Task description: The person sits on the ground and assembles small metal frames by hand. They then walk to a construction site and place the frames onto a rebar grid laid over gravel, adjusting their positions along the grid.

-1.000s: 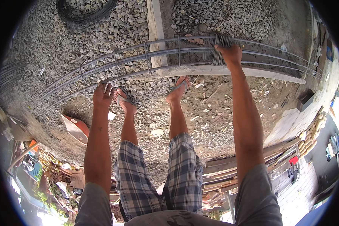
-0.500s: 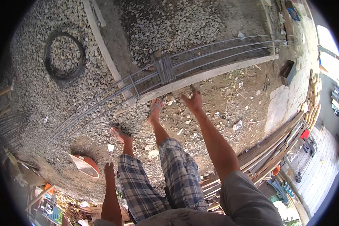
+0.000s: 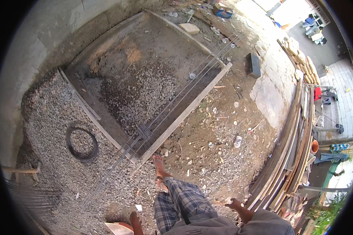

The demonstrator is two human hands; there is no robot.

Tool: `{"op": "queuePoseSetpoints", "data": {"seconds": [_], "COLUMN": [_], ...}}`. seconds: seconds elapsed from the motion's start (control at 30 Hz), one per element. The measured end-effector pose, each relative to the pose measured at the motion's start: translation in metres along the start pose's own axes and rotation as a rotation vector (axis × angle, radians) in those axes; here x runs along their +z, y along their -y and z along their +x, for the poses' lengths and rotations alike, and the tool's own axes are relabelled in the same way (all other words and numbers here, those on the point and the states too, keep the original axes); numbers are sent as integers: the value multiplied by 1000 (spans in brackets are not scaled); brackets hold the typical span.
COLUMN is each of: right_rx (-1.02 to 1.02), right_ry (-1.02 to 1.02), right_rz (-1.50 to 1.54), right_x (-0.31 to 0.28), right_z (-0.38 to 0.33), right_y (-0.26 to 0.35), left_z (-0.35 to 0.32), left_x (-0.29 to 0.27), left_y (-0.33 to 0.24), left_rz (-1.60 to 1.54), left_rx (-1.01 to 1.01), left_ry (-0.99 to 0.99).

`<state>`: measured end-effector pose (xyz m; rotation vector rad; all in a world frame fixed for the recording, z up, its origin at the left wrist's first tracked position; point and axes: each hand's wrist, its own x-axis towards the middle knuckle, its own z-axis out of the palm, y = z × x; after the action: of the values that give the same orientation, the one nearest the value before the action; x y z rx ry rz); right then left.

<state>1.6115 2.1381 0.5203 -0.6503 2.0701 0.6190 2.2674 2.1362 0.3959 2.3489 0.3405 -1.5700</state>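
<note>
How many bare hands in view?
2. Left hand: by the bottom edge, left of the plaid shorts; some fingers may be hidden. Right hand: right of the shorts.

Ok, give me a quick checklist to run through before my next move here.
1. Right hand free: ok, nothing shows in it.
2. Left hand free: cannot tell, its palm is hidden.
3. Steel loops gathered on the long rods: ok, in one main bunch.
4. Wire coil clear of the rods: ok, apart on the gravel.
5. Ground free of litter: not ok, a clear plastic container lies on the dirt.
</note>
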Motion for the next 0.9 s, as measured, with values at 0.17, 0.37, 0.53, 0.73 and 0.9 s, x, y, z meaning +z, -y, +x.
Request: {"op": "queuePoseSetpoints", "data": {"seconds": [0.17,0.37,0.53,0.73,0.9], "right_rx": [-23,-170,-118,212,139], "right_ry": [102,-84,-66,44,-103], "right_rz": [280,527,690,885,1078], "right_x": [48,15,-25,-88,-207], "right_z": [-11,26,27,46,109], "right_y": [-44,-12,-26,-135,-157], "left_z": [-63,-90,-108,-207,-222], "left_x": [22,38,59,200,364], "left_y": [-73,-88,-116,-138,-211], "left_rz": [38,84,114,247,281], "left_rx": [218,253,245,320,440], "left_ry": [157,146,92,108,253]}}
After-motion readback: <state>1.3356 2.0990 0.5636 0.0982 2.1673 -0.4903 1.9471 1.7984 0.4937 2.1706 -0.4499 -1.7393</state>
